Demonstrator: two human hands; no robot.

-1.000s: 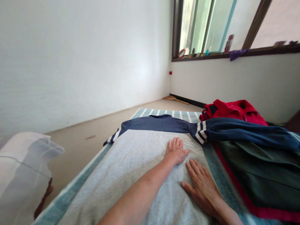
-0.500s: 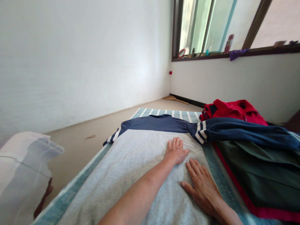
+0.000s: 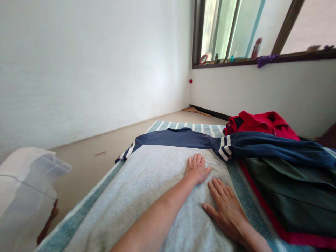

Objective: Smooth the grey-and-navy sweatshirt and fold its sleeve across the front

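A grey and navy long-sleeved jacket (image 3: 157, 171) lies spread out, its collar at the far end and its grey body toward me. My left hand (image 3: 196, 168) rests flat on the grey cloth just below the navy yoke, fingers stretched out. Nearer to me and to the right, my right hand (image 3: 227, 206) also lies flat on the grey cloth by its right edge, fingers spread. Neither hand grasps anything. One navy sleeve with white stripes (image 3: 273, 146) stretches right across other clothes; the left sleeve (image 3: 128, 151) hangs toward the left edge.
Beneath lies a blue-green striped mat (image 3: 86, 206). At right are a folded dark green garment (image 3: 296, 196) with red under it, and a red garment (image 3: 267, 122) behind. A white translucent bag (image 3: 23, 196) stands at left. Bottles line the windowsill (image 3: 236, 63).
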